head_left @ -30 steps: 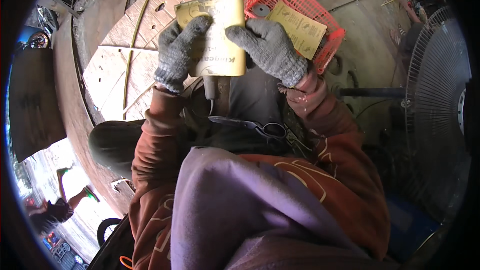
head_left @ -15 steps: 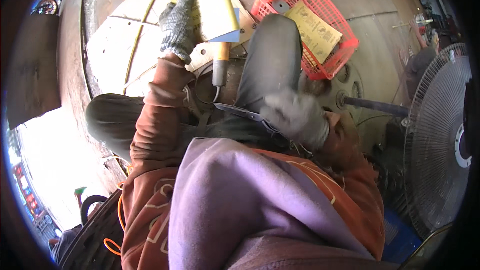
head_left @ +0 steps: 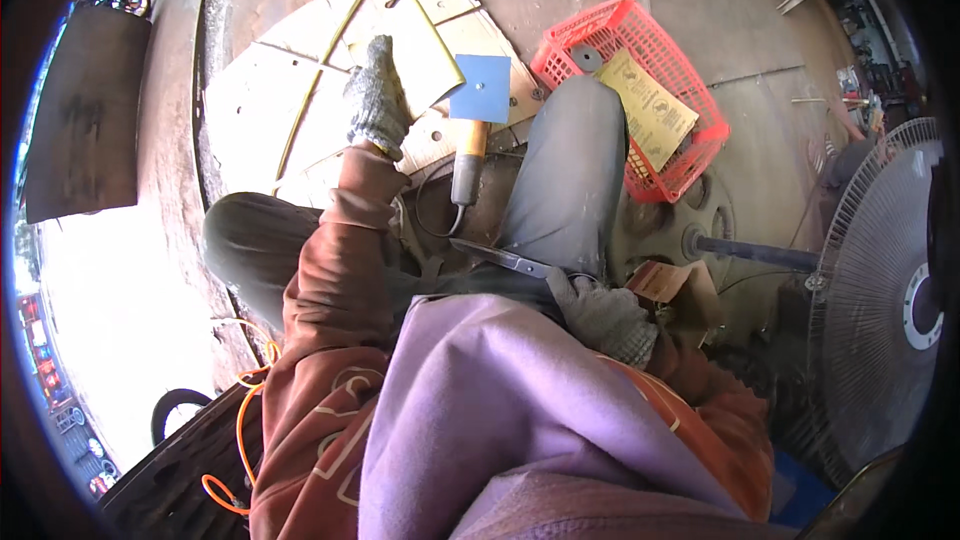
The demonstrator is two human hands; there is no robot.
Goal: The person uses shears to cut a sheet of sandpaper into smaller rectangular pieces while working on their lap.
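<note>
L hand (head_left: 378,100): gloved, out front, gripping the sheet by its L side; some fingers hidden, so exact pinch unclear.
R hand (head_left: 605,318): gloved, low nr R thigh, bent over scissors' handle end; can't tell if closed on it or just resting.
Sheet (head_left: 427,62): yellow, in L hand, above the board; R corner right by the blue pad in this view, touching or apart unclear.
Scissors (head_left: 505,258): across lap, tip pointing L, handles mostly under R glove.
Scissors risk: tip lies nr trousers; a careless lift cld snag cloth or nick thigh.
Sheet risk: only L hand on it, so free side cld flop, curl or slip; thick glove = less feel, prob. looser hold.
Tool (head_left: 466,180): grey body, yellow neck, btwn the legs; square blue pad (head_left: 480,82) at far end.
Cord (head_left: 428,222): loops nr tool's back end & lap. Risk: a leg shift cld catch it & drag tool.
Board (head_left: 268,90): pale, ahead & L, w/ thin yellow strip (head_left: 322,82) on top. Risk: strip cld get knocked if L arm swings.
Basket (head_left: 716,148): red, just R of R knee; yellow stack (head_left: 645,110) & grey disc (head_left: 586,58) inside.
Fan (head_left: 885,270): far R; can't tell if on. If so, air cld flap sheet.
</note>
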